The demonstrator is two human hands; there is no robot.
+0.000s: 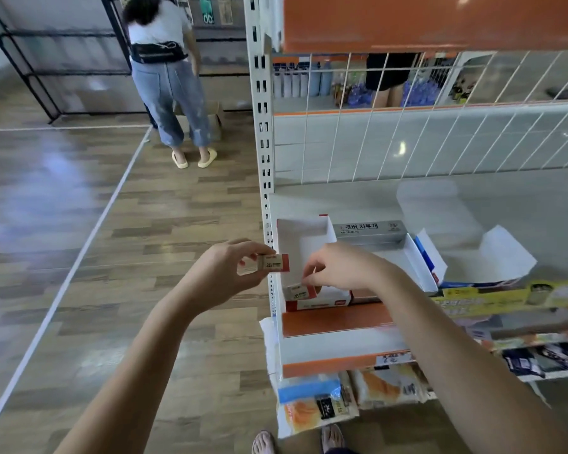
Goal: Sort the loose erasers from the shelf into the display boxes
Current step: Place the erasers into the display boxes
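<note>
My left hand [233, 267] pinches a small white eraser with a red end, marked 2B [271, 263], just left of the shelf upright. My right hand [336, 268] reaches down into the red-and-white display box [304, 237] at the shelf's left end and holds a second 2B eraser [299, 291] near the box's front wall. Right of it lies a grey eraser display box [371, 229] with Korean lettering on its raised lid. A white-and-blue open box [422, 267] stands beside that one.
The white shelf [505, 204] carries opened white box flaps [492, 257] at the right. A perforated upright [264, 142] borders the shelf on the left. Packaged goods [318, 404] hang on the lower level. A person [168, 77] stands by a cardboard box [215, 121] across the wooden floor.
</note>
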